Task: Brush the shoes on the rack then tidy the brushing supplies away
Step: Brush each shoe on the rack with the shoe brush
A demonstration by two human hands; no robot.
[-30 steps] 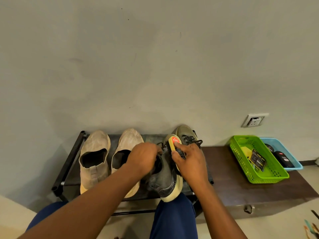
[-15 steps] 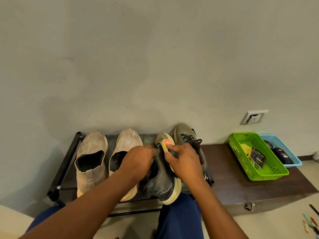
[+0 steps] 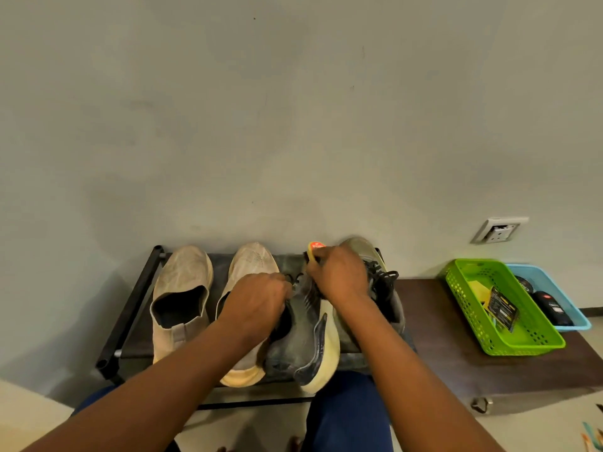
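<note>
Landmark: the black metal-framed shoe rack (image 3: 130, 316) standing against the grey wall.

On the rack, at its left end, sits a pair of beige fabric slip-on shoes (image 3: 182, 295), toes to the wall. Right of that pair, a dark grey lace-up sneaker with a pale yellow sole (image 3: 308, 340) is tipped onto its side, sole facing right. Its mate, an olive-grey lace-up sneaker (image 3: 381, 288), stands upright at the rack's right end.

The left hand (image 3: 257, 303) is curled into the collar of the tipped sneaker and grips it. The right hand (image 3: 339, 277) is closed around a yellow-backed shoe brush with an orange label (image 3: 316, 248), held against the sneaker's toe end.

Change noted: one second ago the brush sat lower, over the laces near mid-shoe; half a second ago it had begun moving toward the toe; it now reaches the wall side of the rack, with only its labelled tip showing above the fingers. The left hand's grip on the collar is unchanged.

Right of the rack, on a low dark brown wooden desk (image 3: 434, 347), stands a green perforated plastic basket (image 3: 535, 340) holding a black packet and a yellow item. Touching its far side is a light blue plastic tray (image 3: 577, 321) with dark containers. Neither has moved.
</note>
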